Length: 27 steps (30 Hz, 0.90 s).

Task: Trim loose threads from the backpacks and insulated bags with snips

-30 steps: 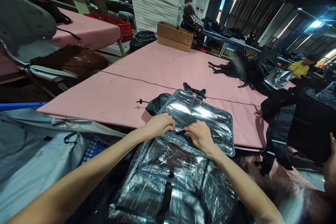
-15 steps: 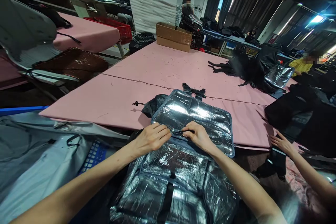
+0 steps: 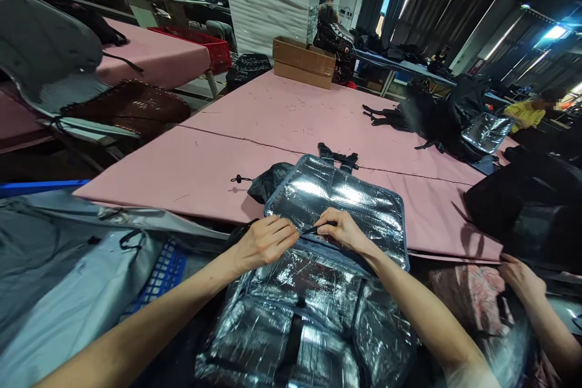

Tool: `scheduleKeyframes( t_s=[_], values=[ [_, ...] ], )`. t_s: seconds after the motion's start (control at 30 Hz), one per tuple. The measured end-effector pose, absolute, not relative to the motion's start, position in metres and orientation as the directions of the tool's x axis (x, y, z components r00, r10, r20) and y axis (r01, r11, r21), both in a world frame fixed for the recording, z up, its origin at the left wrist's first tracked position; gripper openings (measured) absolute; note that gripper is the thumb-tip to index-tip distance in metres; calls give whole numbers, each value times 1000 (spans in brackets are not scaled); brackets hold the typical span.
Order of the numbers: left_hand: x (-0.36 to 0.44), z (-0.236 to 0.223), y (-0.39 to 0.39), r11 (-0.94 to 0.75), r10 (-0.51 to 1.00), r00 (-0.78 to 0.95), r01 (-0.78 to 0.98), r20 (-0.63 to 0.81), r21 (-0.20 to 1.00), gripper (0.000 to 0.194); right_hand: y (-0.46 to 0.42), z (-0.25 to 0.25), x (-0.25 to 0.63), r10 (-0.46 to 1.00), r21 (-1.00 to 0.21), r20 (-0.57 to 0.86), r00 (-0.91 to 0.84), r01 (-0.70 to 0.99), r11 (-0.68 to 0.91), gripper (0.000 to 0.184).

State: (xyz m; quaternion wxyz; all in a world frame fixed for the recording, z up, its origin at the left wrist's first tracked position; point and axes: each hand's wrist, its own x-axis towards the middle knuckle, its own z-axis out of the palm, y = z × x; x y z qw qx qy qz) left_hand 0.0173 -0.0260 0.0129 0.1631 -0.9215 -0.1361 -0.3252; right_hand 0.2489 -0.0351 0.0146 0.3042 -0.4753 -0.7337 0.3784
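A bag with a shiny silver foil lining (image 3: 318,315) lies open before me, its foil-lined flap (image 3: 343,191) spread over the table edge. At the seam between flap and body, my left hand (image 3: 270,239) is closed, fingertips together on the dark edge trim. Just right of it, my right hand (image 3: 343,231) pinches a narrow black strip (image 3: 311,230) between thumb and fingers. Part of that strip is hidden by the fingers. Dark straps with buckles (image 3: 339,157) stick out beyond the flap, and a dark pouch with a cord (image 3: 270,182) sits at its left.
The pink-covered table (image 3: 236,157) carries a cardboard box (image 3: 304,63) at its far end and black bags (image 3: 427,109) on the right. A co-worker's hand (image 3: 522,279) is by the near right edge. Left stand a chair (image 3: 45,48) and a blue crate (image 3: 163,270).
My hands stay at the same seam, nearly unmoved. The co-worker's hand has moved right, and the black strap piece beneath it has left its former place. The view has shifted slightly.
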Motion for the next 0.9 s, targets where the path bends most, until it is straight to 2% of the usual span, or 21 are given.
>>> scheduleKeyframes(
  t_s=[0.1, 0.23, 0.3, 0.43, 0.53, 0.6, 0.67, 0.73, 0.8, 0.9],
  values=[
    [17, 12, -26, -919, 164, 747, 353, 644, -175, 19, -37, 14, 250, 954, -856, 62, -293, 475, 202, 8],
    [19, 10, -25, -918, 188, 734, 368, 653, -149, 18, -43, 16, 248, 929, -766, 152, -336, 554, 326, 10],
    [20, 9, -25, -916, 246, 719, 392, 649, -87, 17, -46, 20, 254, 948, -804, 158, -275, 522, 285, 8],
    [26, 13, -25, -886, 424, 712, 454, 560, 94, 16, -62, 31, 293, 997, -946, 76, 25, 317, 64, 15],
    [38, 24, -24, -833, 553, 701, 473, 450, 287, 21, -87, 35, 328, 987, -976, -34, 159, 207, -67, 25],
    [51, 34, -25, -725, 673, 647, 482, 359, 491, 33, -107, 35, 342, 979, -965, -70, 192, 237, -115, 28],
    [68, 43, -29, -636, 729, 626, 473, 276, 609, 44, -124, 33, 348, 978, -925, -8, 208, 370, -87, 33],
    [85, 46, -35, -687, 680, 685, 469, 263, 555, 43, -138, 31, 346, 978, -826, 117, 173, 564, -1, 32],
    [99, 45, -41, -798, 574, 772, 453, 273, 397, 31, -145, 30, 339, 974, -666, 215, 71, 741, 93, 26],
    [113, 39, -46, -870, 484, 845, 436, 229, 232, 16, -148, 27, 329, 966, -418, 248, -74, 891, 176, 28]
  ],
)
